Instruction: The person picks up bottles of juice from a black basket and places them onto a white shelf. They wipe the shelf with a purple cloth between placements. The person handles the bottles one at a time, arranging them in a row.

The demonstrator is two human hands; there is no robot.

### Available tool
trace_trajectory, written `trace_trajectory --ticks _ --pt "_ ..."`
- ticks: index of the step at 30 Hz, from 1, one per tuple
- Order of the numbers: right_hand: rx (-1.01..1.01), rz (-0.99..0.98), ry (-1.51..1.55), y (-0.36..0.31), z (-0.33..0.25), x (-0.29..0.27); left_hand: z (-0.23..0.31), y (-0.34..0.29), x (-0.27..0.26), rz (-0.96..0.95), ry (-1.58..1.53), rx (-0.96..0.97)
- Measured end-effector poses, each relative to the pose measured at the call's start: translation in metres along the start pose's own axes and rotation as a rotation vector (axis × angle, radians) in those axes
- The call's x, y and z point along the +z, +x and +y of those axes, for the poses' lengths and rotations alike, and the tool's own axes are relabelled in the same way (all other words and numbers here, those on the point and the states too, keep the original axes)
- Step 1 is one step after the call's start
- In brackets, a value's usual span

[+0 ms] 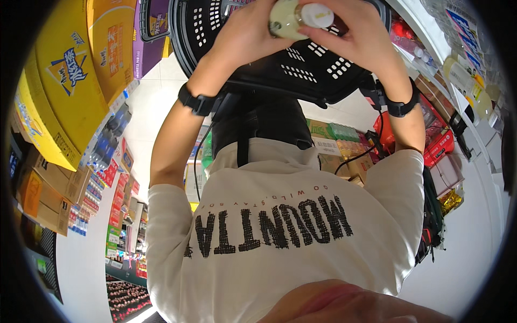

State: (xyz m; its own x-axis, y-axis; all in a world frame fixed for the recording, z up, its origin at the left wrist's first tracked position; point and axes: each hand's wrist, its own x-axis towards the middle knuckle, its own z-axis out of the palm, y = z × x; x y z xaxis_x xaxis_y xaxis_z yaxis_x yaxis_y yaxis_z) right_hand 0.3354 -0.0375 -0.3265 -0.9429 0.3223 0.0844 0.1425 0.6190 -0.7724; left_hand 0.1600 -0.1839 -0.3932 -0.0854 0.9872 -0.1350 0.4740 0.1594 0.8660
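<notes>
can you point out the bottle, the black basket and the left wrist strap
Bottle (282,20): head view, on its pale body
Black basket (249,70): head view, on a solid patch beside its holes
Left wrist strap (197,101): head view, on its black band

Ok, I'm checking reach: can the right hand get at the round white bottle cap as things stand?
Probably yes: the right hand is right beside the round white bottle cap, whose face is uncovered; the left hand holds the pale yellow-green bottle.
</notes>
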Motion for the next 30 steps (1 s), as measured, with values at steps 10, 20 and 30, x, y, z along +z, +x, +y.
trace_trajectory --ticks 10,20,30 --pt "0.435 -0.007 -0.133 -0.040 0.086 0.052 -0.045 0.023 0.028 0.049 -0.437 -0.068" --pt "0.645 -0.180 -0.402 -0.065 0.251 0.155 -0.068 0.012 0.025 0.107 -0.568 -0.191" --pt "0.676 0.146 -0.102 -0.028 0.225 0.135 -0.068 0.000 0.018 0.111 -0.442 -0.176"
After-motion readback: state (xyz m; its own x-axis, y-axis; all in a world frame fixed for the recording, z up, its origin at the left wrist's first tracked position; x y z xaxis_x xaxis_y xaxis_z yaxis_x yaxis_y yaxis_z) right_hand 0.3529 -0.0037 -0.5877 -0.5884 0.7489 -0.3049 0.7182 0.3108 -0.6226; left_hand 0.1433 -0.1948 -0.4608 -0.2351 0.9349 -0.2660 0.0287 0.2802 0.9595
